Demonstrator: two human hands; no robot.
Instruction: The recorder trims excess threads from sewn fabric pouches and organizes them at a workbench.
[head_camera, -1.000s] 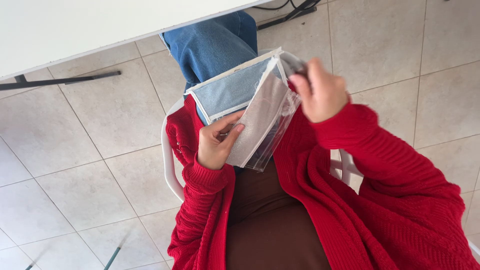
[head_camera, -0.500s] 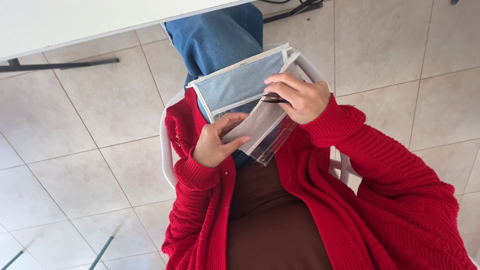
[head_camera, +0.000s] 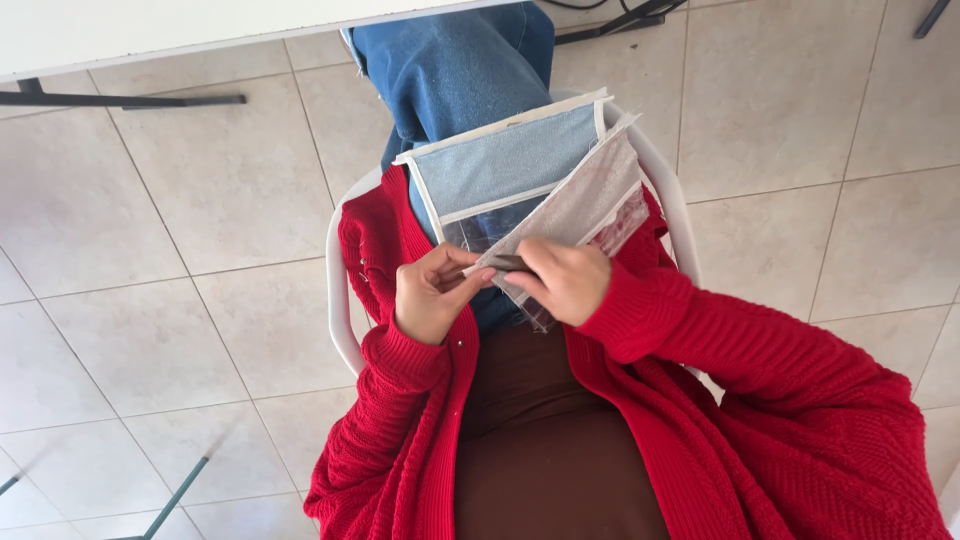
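A clear plastic pouch (head_camera: 585, 205) with a pale blue fabric panel (head_camera: 510, 165) and white edging lies on the person's lap, tilted up toward the far right. The left hand (head_camera: 430, 292) pinches its near edge between thumb and fingers. Just to the right, the right hand (head_camera: 565, 280) is closed on a small dark piece (head_camera: 507, 263) at that same edge. Around them are red cardigan sleeves (head_camera: 700, 340), blue jeans (head_camera: 455, 65), a white chair (head_camera: 340, 300), the tiled floor (head_camera: 180, 200), and a white bench (head_camera: 150, 30) at the far left.

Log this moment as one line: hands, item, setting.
left hand: pinching pouch edge | right hand: gripping same edge | item: clear zip pouch with blue fabric panel, on lap | seat: white plastic chair | floor: beige tiles
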